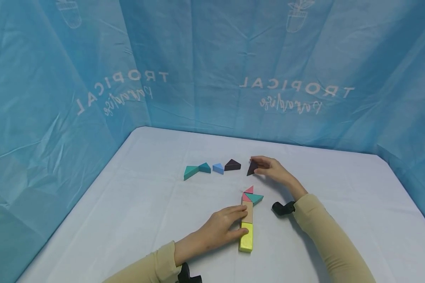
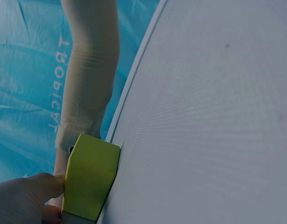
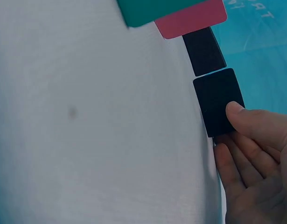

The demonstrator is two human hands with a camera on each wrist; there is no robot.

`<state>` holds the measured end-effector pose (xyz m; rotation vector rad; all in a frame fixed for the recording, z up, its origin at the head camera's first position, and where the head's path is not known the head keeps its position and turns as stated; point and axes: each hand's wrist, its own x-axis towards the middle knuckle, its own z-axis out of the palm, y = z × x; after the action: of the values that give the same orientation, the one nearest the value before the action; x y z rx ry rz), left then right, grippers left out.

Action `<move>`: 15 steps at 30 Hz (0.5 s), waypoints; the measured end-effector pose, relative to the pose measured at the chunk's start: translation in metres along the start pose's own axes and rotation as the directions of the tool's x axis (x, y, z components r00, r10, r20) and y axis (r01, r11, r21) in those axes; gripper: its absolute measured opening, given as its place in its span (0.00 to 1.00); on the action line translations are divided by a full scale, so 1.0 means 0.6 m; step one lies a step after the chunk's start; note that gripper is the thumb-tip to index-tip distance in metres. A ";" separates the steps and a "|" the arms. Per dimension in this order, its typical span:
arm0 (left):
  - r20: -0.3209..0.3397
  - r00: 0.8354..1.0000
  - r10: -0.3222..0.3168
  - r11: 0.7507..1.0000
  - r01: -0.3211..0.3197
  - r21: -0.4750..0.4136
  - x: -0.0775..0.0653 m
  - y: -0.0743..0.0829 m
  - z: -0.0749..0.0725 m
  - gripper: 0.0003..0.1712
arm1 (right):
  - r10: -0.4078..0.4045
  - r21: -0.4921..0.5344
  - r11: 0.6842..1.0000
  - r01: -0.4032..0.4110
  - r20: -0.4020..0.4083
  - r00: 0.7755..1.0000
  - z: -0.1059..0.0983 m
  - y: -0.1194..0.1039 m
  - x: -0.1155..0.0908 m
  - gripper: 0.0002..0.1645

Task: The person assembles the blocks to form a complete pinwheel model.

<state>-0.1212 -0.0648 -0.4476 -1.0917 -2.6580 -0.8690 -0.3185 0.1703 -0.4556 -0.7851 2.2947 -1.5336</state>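
My right hand [image 1: 274,169] pinches a black triangular block [image 1: 252,168] near the back of the table. In the right wrist view the thumb lies against that block [image 3: 218,102], and a second dark block [image 3: 204,51] appears beyond it. My left hand [image 1: 221,227] rests on a column of blocks, fingers over the wooden block [image 1: 248,212] and thumb on the yellow block [image 1: 246,241]. At the column's far end sit a pink triangle [image 1: 246,197] and a teal triangle [image 1: 255,198]; another pink triangle [image 1: 249,190] lies just beyond.
Toward the back lie a green block [image 1: 190,171], a teal block [image 1: 205,168], a blue block [image 1: 218,168] and another black triangular block [image 1: 232,165]. Blue printed cloth [image 1: 212,59] hangs behind the white table [image 1: 163,157].
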 end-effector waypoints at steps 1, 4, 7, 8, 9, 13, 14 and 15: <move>-0.004 1.000 0.002 1.000 -0.002 0.001 0.000 0.000 0.000 0.27 | 0.003 -0.012 1.000 -0.003 -0.008 1.000 0.000 0.001 0.001 0.32; -0.017 1.000 0.014 1.000 -0.014 0.003 -0.001 -0.001 0.000 0.27 | 0.029 -0.045 0.998 -0.032 -0.062 0.998 -0.002 -0.002 0.002 0.32; -0.026 0.999 0.026 1.000 -0.026 0.004 0.000 -0.001 0.000 0.27 | 0.049 -0.064 0.996 -0.058 -0.130 0.990 -0.005 -0.013 0.000 0.31; -0.026 0.999 0.026 1.000 -0.026 0.004 0.000 -0.001 0.000 0.27 | 0.052 -0.062 0.996 -0.062 -0.148 0.988 -0.007 -0.018 -0.002 0.30; -0.025 0.999 0.026 1.000 -0.026 0.006 0.001 0.000 0.000 0.27 | 0.053 -0.060 0.996 -0.063 -0.159 0.986 -0.009 -0.022 -0.003 0.30; -0.013 1.000 0.013 1.000 -0.013 0.004 0.001 0.001 -0.001 0.27 | 0.047 -0.073 0.996 -0.060 -0.172 0.984 -0.016 -0.030 -0.007 0.31; -0.010 1.000 0.010 1.000 -0.010 0.005 0.001 0.001 -0.001 0.27 | 0.045 -0.078 0.995 -0.059 -0.171 0.984 -0.017 -0.032 -0.009 0.32; -0.007 1.000 0.008 1.000 -0.008 0.006 0.000 0.001 -0.001 0.27 | 0.045 -0.079 0.995 -0.059 -0.171 0.984 -0.018 -0.033 -0.010 0.32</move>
<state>-0.1211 -0.0647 -0.4467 -1.0954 -2.6463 -0.8613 -0.3137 0.1762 -0.4335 -0.6317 2.4940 -1.5441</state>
